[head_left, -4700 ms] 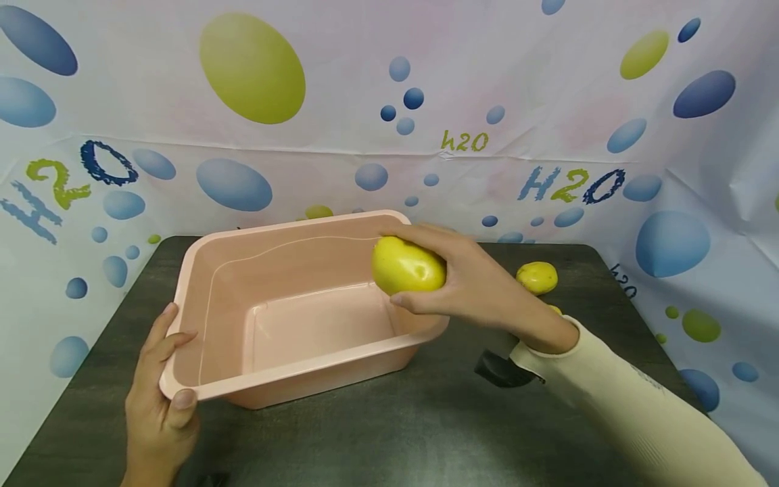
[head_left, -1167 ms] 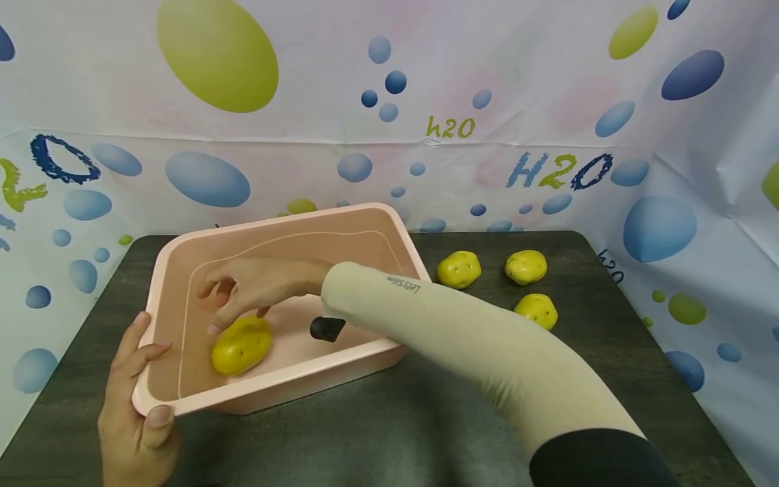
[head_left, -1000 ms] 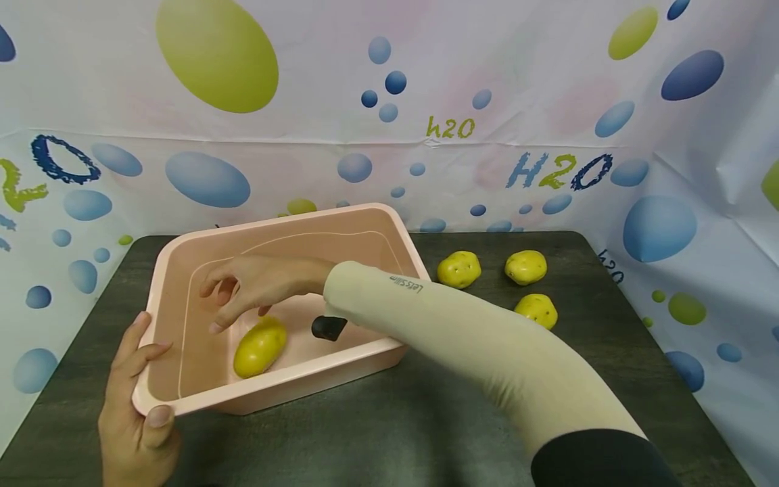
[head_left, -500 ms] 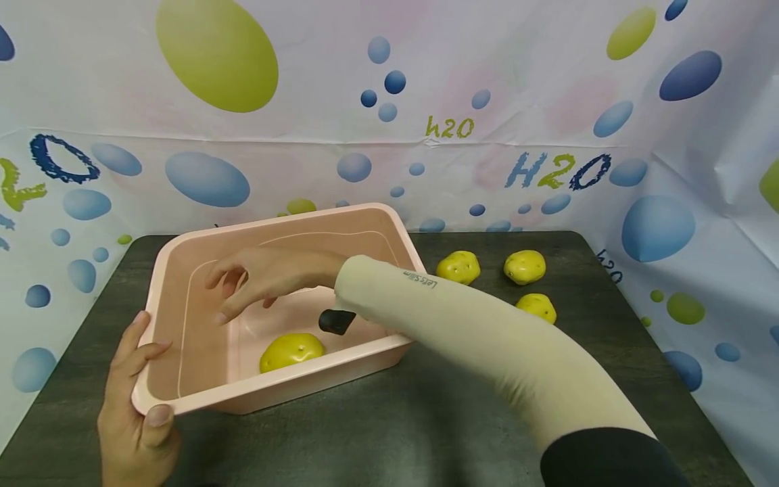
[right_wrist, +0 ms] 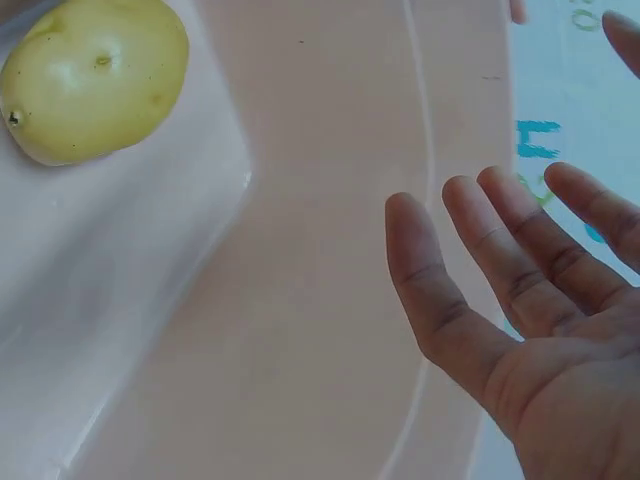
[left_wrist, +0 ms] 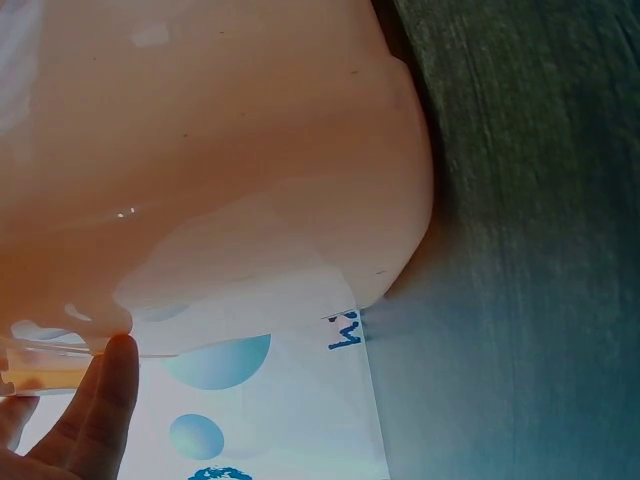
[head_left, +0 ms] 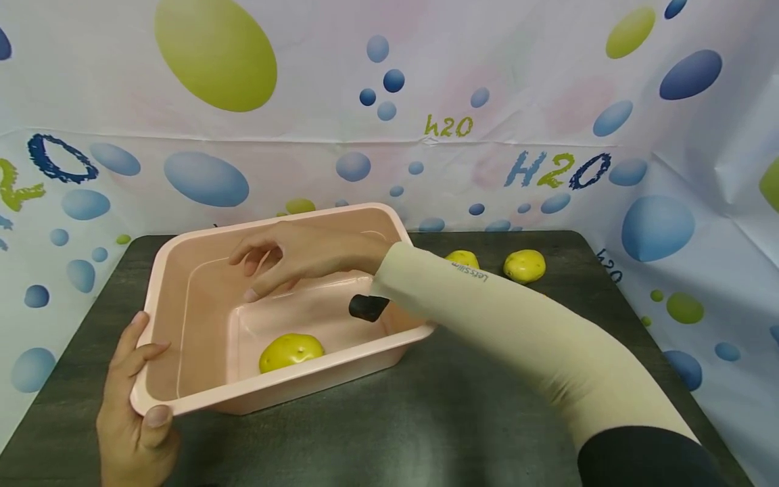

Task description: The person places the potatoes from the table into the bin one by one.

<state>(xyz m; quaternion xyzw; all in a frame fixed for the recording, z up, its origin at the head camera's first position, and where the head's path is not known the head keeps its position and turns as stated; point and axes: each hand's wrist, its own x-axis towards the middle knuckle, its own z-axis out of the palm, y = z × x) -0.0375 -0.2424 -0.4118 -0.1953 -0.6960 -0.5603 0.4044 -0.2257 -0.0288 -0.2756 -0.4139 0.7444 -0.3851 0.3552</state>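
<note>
A pink plastic basin point(head_left: 276, 385) stands on the dark table, one yellow potato point(head_left: 291, 352) lying on its floor near the front wall. My left hand point(head_left: 136, 416) grips the basin's left front corner, thumb outside the rim. In the left wrist view, fingers point(left_wrist: 118, 385) of that hand show at the basin's edge. Over the basin, above and behind the potato, is my right hand point(head_left: 304, 253), holding nothing. The right wrist view has its fingers point(right_wrist: 410, 240) loosely bent and spread, apart from the potato.
Two potatoes, a nearer-left one point(head_left: 464, 258) and another point(head_left: 525, 266), lie at the table's back right. My right sleeve point(head_left: 487, 304) passes over the basin's right rim and partly covers one. A printed curtain point(head_left: 341, 81) hangs behind the table point(head_left: 426, 433).
The potato my right hand held earlier was let go in the basin and rolled right to the front wall. My right hand then rose and drew back rightward, its sleeve hiding a third table potato.
</note>
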